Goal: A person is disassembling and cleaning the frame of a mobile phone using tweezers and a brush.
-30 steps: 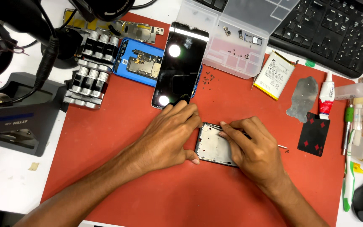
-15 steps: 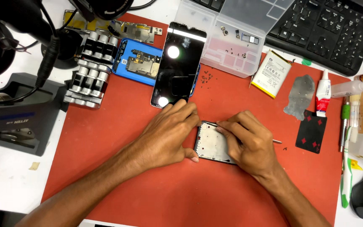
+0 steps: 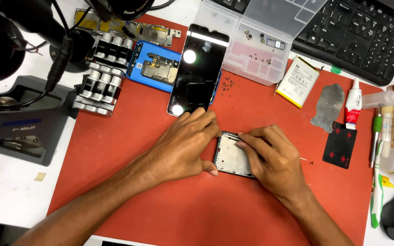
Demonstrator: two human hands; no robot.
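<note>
At the far left of the bench (image 3: 5, 200) sits a grey metal station box (image 3: 21, 127), and beside it a cluster of silver-and-black cylindrical bits (image 3: 99, 82) on the red rubber work mat (image 3: 115, 150). Next comes a blue phone back shell with an exposed circuit board (image 3: 153, 68), partly overlapped by a black glass phone screen (image 3: 199, 68) lying face up.

The left hand (image 3: 183, 148) presses flat on the left edge of the dark rectangular phone frame with a pale inner plate (image 3: 230, 157), thumb tucked along its lower left side. The frame lies at mat centre, its long axis running roughly away from the person. The right hand (image 3: 274, 159) covers the frame's right side, its grip narrow, fingertips pinched at the upper edge. Whether they hold a small tool cannot be told. Both hands touch the frame.

Further right lie a clear plastic parts tray (image 3: 261, 45), a white-and-yellow flat battery (image 3: 298, 81), a black keyboard (image 3: 356, 36) and a black playing card (image 3: 339, 144).
</note>
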